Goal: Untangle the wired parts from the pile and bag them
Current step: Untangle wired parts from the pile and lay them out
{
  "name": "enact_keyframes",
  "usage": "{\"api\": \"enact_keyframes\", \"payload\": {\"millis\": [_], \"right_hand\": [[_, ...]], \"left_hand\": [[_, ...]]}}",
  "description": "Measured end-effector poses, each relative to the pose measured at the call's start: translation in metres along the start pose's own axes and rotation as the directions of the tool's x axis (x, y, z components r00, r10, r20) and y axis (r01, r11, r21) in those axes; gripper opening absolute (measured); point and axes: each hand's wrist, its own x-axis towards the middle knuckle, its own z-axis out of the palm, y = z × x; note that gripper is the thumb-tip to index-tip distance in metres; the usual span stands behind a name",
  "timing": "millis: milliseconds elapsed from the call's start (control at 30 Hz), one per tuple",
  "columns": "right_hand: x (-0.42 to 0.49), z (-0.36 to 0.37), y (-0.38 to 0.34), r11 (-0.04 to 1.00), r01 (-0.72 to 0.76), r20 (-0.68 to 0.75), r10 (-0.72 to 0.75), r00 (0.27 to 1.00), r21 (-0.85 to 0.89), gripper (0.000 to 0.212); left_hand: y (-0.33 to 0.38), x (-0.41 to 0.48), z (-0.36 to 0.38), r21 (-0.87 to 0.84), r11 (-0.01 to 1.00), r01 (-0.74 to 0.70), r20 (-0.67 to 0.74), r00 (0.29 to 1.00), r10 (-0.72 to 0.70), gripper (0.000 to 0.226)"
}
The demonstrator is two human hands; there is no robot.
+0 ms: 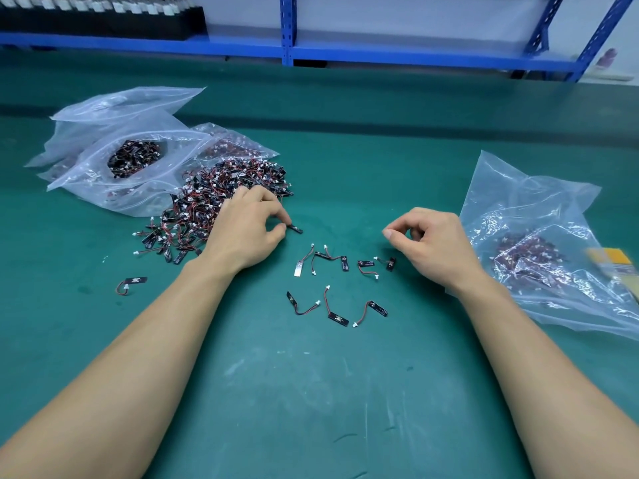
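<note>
We see left hand (247,229) beside pile (207,202), fingers (276,216) pinching wired part (296,229) on worktop (311,392); right hand (432,243) fingers curled together, holding nothing we can see.

Green table (311,392), blue shelving (287,29) behind

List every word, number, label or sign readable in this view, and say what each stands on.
None can be read as text.
Small black wired boards on the green mat: gold marks, too small to read.
White tags along the black tray on the blue shelf: blurred.
Yellow-and-white object at the right edge: blurred, nothing legible.
</note>
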Motion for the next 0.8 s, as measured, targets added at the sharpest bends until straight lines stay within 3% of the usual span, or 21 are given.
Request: {"api": "enact_keyframes", "payload": {"millis": [267, 567, 733, 800], "right_hand": [[0.000, -0.001, -0.001, 1.000, -0.002, 0.002, 0.002, 1.000, 0.001, 0.013], [0.000, -0.001, -0.002, 1.000, -0.002, 0.013, 0.002, 1.000, -0.011, 0.012], [-0.001, -0.002, -0.002, 1.000, -0.003, 0.007, 0.003, 1.000, -0.001, 0.013], [-0.001, -0.001, -0.003, 1.000, 0.004, 0.007, -0.004, 1.000, 0.001, 0.013]], "left_hand": [[0.004, -0.001, -0.002, -0.069, 0.996, 0.053, 0.003, 0.999, -0.053, 0.033], [-0.003, 0.002, 0.003, -0.047, 0.998, -0.052, 0.011, 0.999, 0.052, 0.006], [-0.006, 0.002, -0.002, -0.185, 0.983, 0.005, -0.161, 0.986, -0.035, 0.015], [-0.006, 0.000, -0.003, -0.205, 0.978, 0.024, -0.138, 0.989, -0.054, 0.015]]}}
